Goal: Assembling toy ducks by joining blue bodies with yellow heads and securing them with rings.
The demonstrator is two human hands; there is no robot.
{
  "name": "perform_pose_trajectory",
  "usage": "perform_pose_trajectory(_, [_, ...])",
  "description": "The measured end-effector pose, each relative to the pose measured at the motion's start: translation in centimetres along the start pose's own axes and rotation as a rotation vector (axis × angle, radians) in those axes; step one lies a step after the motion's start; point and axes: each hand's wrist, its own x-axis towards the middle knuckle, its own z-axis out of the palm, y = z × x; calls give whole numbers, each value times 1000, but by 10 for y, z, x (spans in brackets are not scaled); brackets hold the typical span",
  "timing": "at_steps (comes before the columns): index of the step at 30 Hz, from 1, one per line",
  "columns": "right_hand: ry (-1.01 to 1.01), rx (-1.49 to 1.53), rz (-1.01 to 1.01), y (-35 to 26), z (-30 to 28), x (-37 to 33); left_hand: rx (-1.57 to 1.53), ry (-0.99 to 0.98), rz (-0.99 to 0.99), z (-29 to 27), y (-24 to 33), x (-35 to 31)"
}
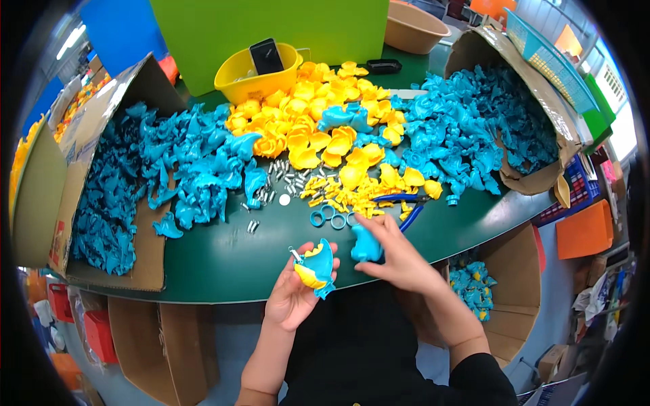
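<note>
Over the table's near edge, my left hand (284,308) is palm up with its fingers closed round a hollow teal plastic shell (323,260). Yellow inserts (309,276) sit in that shell, and a small metal cylinder (295,254) shows at its upper left. Just to the right, my right hand (409,264) grips another teal shell piece (366,245) between thumb and fingers. Teal rings (338,222) lie just beyond it. Blue-handled pliers (411,218) rest close to the right fingers, partly among small yellow parts (345,195). Loose metal cylinders (253,227) lie farther left.
Teal shells spill from a cardboard box (150,254) on the left and another (542,183) on the right. Yellow shells (305,115) heap between them, before a yellow basin (237,88) with a phone (266,57). Below the table's right side, a carton (518,298) holds teal-and-yellow pieces.
</note>
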Motion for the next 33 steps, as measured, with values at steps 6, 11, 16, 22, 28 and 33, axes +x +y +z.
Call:
perform_pose_trajectory(6, [324, -492, -120, -3, 39, -19, 311, 83, 64, 14, 1, 3])
perform_pose_trajectory(11, [367, -478, -143, 8, 58, -26, 425, 114, 78, 14, -2, 1])
perform_pose_trajectory(16, [367, 174, -95, -16, 44, -30, 517, 71, 126, 16, -4, 2])
perform_pose_trajectory(22, [223, 301, -154, -39, 40, -27, 569, 14, 76, 26, -4, 5])
perform_pose_trajectory(28, [277, 324, -185, -34, 44, -29, 617, 56, 84, 28, -6, 5])
perform_pose_trajectory(33, [274, 338, -171, -33, 41, -30, 627, 17, 100, 29, -9, 5])
